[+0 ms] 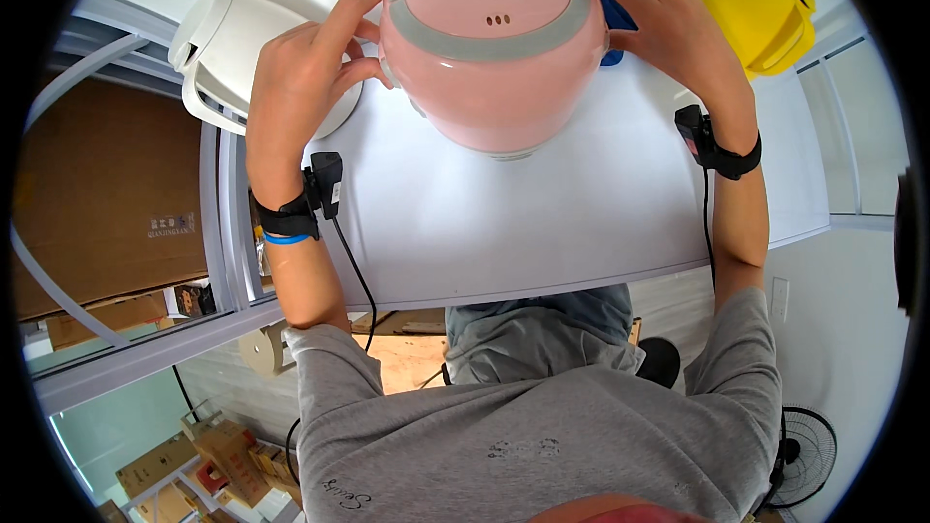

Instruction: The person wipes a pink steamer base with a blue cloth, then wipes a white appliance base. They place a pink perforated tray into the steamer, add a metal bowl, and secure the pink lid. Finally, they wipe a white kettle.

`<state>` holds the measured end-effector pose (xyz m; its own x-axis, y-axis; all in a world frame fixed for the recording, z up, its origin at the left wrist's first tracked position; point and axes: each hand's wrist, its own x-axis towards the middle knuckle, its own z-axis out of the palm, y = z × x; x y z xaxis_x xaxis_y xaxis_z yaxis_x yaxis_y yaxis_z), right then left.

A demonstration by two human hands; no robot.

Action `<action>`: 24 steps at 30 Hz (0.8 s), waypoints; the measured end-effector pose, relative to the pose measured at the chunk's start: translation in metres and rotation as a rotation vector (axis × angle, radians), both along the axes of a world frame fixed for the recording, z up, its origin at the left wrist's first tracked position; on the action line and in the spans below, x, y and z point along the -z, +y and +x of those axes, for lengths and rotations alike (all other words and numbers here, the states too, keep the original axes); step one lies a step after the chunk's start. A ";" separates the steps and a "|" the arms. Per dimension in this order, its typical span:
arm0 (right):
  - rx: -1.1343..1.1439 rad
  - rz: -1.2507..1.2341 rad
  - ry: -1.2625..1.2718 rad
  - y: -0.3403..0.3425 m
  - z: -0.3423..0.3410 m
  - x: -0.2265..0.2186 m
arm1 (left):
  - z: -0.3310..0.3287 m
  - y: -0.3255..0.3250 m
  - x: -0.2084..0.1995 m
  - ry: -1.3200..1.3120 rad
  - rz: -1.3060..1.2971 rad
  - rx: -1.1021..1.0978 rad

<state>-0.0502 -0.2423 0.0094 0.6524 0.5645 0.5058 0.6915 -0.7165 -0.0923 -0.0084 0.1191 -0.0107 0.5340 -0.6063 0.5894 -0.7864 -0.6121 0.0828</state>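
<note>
A round pink cooker (494, 63) with a grey band and a clear window in its lid stands on the white table (542, 213). My left hand (305, 77) presses against the cooker's left side, fingers spread. My right hand (649, 15) lies over the lid's right edge and side. Both hands grip the cooker between them. Black wrist straps with cables sit on both forearms. A blue cloth (612, 15) shows behind the cooker, partly hidden under my right hand.
A white jug-like appliance (228, 48) lies at the table's left, close to my left hand. A yellow one (760, 10) lies at the far right. Metal rails and cardboard boxes (102, 199) are left of the table; a floor fan (809, 450) stands lower right.
</note>
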 end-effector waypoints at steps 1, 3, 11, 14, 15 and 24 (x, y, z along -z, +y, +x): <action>0.001 -0.004 0.001 0.000 0.000 0.000 | 0.000 0.000 0.001 -0.018 0.000 0.006; 0.003 -0.013 0.000 0.001 0.000 -0.001 | 0.001 0.000 0.001 -0.051 0.003 0.017; 0.029 -0.044 -0.005 0.001 0.001 -0.002 | 0.005 -0.001 0.004 -0.127 -0.001 0.029; 0.038 -0.048 0.004 0.000 0.001 -0.002 | 0.006 -0.001 0.005 -0.102 -0.007 0.023; 0.039 -0.048 0.008 0.000 0.001 -0.001 | 0.006 -0.001 0.005 -0.102 -0.005 0.023; 0.089 0.021 0.156 0.000 0.001 -0.003 | -0.001 -0.002 0.002 0.065 -0.025 -0.021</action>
